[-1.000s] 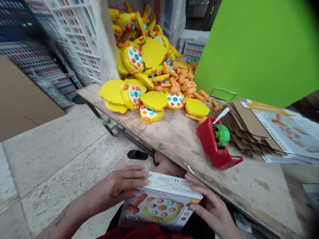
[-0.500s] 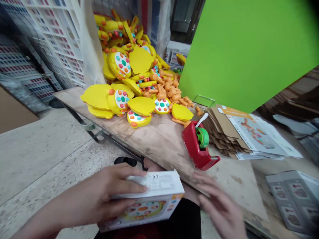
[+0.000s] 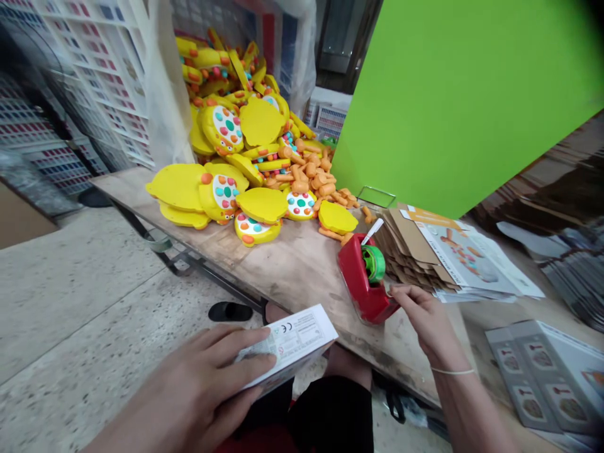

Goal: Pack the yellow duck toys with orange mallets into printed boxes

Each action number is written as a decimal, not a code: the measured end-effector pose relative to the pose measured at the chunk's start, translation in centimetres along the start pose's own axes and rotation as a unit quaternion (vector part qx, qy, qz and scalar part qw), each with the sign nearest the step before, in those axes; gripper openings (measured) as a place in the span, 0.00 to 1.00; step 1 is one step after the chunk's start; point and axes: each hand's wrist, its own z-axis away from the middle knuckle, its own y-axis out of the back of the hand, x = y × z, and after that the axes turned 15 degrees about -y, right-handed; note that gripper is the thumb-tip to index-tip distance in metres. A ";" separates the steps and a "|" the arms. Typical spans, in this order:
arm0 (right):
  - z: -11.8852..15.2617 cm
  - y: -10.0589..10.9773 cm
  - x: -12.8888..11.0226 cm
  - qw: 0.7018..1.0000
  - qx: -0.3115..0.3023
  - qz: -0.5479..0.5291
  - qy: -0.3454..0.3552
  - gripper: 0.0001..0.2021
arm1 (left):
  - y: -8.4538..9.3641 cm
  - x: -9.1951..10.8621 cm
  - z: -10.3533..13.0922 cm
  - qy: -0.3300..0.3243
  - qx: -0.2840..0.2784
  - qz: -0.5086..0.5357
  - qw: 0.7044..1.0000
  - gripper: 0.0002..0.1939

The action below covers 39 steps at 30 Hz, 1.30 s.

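My left hand point(image 3: 212, 377) is wrapped round a white printed box point(image 3: 302, 333), held tilted above my lap with a side panel of small print upward. At the front end of the red tape dispenser point(image 3: 361, 283), my right hand point(image 3: 419, 314) has thumb and forefinger pinched together at the cutting edge, on the end of the tape. The clear strip itself is too fine to make out. A green roll of tape point(image 3: 374, 263) sits in the dispenser, and a white pen point(image 3: 372, 231) leans out of its back.
Yellow toys with coloured dots point(image 3: 264, 123) heap at the back, with orange toy hammers point(image 3: 311, 173) beside them. Flat brown cardboard point(image 3: 410, 245) and printed sheets point(image 3: 465, 251) lie right of the dispenser. A green panel point(image 3: 448, 94) stands behind; grey printed cartons point(image 3: 538, 371) lie at right.
My right hand has moved up from beside the box to the dispenser's front end and pinched there. My left hand has turned the box so its printed narrow side faces up more.
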 end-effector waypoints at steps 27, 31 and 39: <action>17.4 -7.5 -1.2 0.855 -0.368 -0.281 -0.234 0.20 | -2.3 2.2 0.3 0.075 0.000 -0.019 0.997 0.15; 19.2 -9.1 -1.4 0.837 -0.393 -0.294 -0.243 0.21 | -2.9 3.2 0.1 0.090 -0.006 -0.030 0.996 0.18; 19.5 -9.2 -2.1 0.862 -0.356 -0.251 -0.261 0.23 | -4.0 3.6 0.5 0.041 -0.041 -0.116 0.992 0.27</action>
